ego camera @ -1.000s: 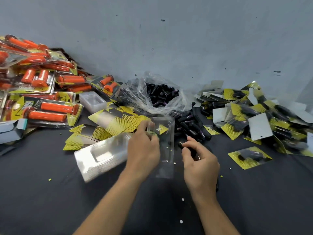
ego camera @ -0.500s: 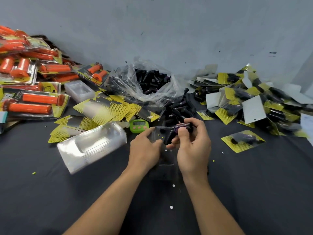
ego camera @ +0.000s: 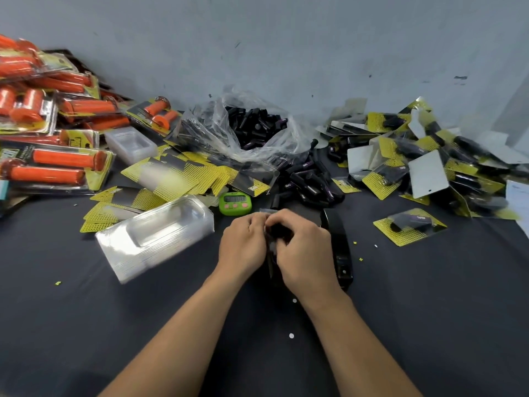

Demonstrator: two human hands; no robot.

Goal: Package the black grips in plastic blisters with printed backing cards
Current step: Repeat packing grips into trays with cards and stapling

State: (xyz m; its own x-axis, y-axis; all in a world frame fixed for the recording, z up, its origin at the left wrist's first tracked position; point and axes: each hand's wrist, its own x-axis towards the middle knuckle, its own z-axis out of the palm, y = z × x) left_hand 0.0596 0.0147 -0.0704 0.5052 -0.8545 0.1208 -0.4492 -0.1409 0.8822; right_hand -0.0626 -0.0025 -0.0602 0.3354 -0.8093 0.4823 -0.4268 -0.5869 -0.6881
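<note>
Tabletop (ego camera: 86, 325) dark beneath blisters (ego camera: 160, 239), wall (ego camera: 315, 38) grey

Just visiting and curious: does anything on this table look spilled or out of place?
Yes. Black grips lie loose outside the open clear bag, and the stack of clear blisters lies tipped on its side. Small paper bits dot the cloth.

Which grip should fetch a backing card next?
Probably the left grip: the loose backing cards lie on its side, past the green timer; the right grip is nearer the black tool and would have to cross over.
</note>
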